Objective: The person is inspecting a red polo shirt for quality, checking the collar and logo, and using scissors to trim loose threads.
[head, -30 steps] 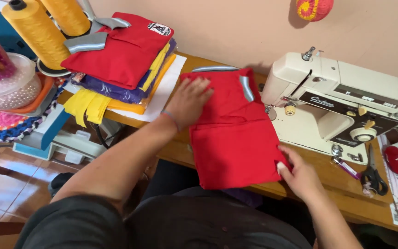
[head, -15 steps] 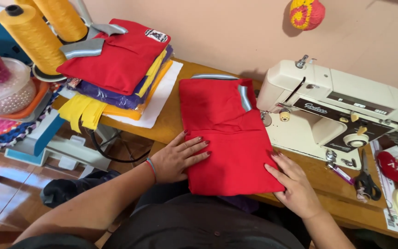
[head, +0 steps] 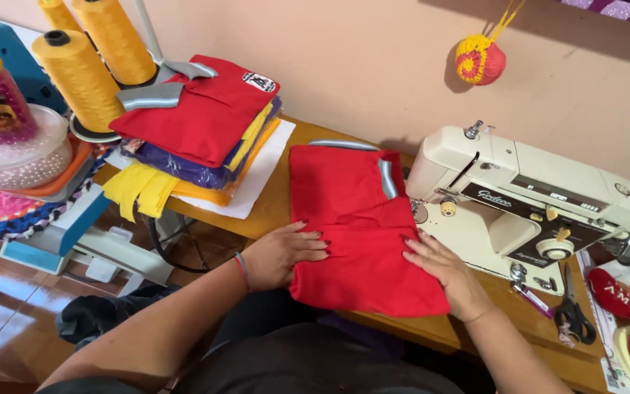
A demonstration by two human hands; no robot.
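Note:
A folded red shirt (head: 355, 219) with a grey collar lies on the wooden table (head: 278, 197), just left of a cream sewing machine (head: 534, 204). My left hand (head: 282, 252) rests flat on the shirt's left edge, fingers spread. My right hand (head: 442, 270) presses on its right edge near the machine's base. Neither hand grips the cloth; both lie on top of it.
A stack of folded garments (head: 198, 131), red on top with purple and yellow below, sits at the table's left. Yellow thread cones (head: 82, 73) stand behind it. Scissors (head: 570, 310) lie right of the machine. A knitted ball (head: 479, 58) hangs on the wall.
My left hand has come down from the shirt's upper part to its left edge. My right hand has shifted up from the bottom corner to the right edge. The camera moved closer.

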